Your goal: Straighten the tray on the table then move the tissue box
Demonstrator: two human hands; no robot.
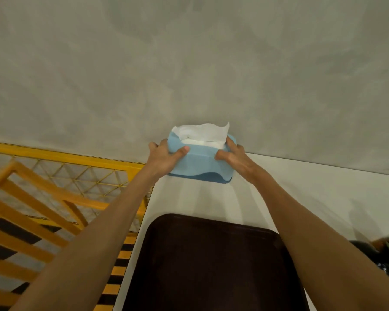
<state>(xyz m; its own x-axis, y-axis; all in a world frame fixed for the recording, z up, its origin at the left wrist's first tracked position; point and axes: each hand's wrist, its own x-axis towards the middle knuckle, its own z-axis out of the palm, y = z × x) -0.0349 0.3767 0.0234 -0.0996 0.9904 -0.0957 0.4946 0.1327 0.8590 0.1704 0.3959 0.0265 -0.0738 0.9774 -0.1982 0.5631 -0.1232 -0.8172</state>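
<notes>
A light blue tissue box [201, 163] with a darker blue base and white tissue sticking out of its top stands at the far edge of the white table [301, 194], against the grey wall. My left hand [164, 159] grips its left end, thumb on the front. Its right end is held by my right hand [234, 159]. A dark brown tray [207, 265] lies flat on the table nearer to me, between my forearms, its sides about parallel to the table's left edge. The tray's near end is out of view.
An orange wooden chair [32, 212] stands left of the table over a yellow-and-black striped floor marking [119, 265]. A yellow metal mesh barrier [81, 173] runs behind it. Dark, blurred objects [384, 257] sit at the table's right edge.
</notes>
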